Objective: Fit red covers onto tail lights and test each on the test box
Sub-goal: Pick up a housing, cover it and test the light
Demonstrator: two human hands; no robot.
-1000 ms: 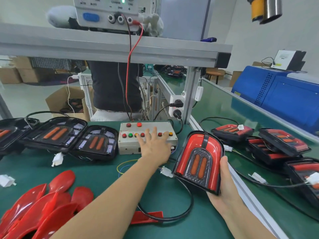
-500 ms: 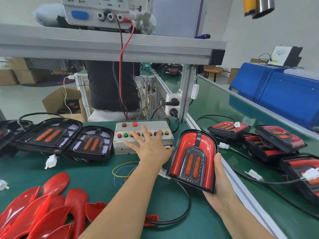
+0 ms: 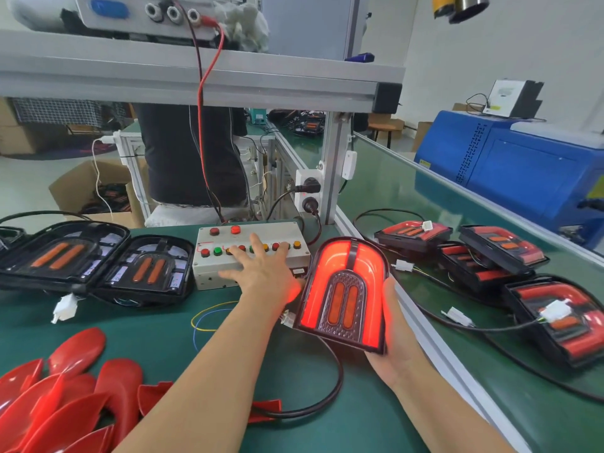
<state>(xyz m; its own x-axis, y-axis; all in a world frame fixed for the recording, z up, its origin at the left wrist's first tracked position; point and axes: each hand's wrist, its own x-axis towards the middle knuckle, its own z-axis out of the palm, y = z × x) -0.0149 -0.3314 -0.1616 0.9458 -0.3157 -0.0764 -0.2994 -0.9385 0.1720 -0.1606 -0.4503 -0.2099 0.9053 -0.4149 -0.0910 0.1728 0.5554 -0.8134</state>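
Now lit: the arch-shaped red-covered tail light [image 3: 343, 294] glows, dark a second ago, propped tilted on the green bench [image 3: 376, 426], just right of the grey button-topped test box [image 3: 251, 259]. Right hand [image 3: 397, 341] curls around its lower right edge. Left hand [image 3: 261, 273], fingers spread straight, presses the box's buttons. Risk: its black cable [image 3: 327, 387] snagging the loose red plastic covers [image 3: 65, 387] when lifted.

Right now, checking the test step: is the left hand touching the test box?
Touching. The head view shows the left hand with fingers spread on the test box buttons.
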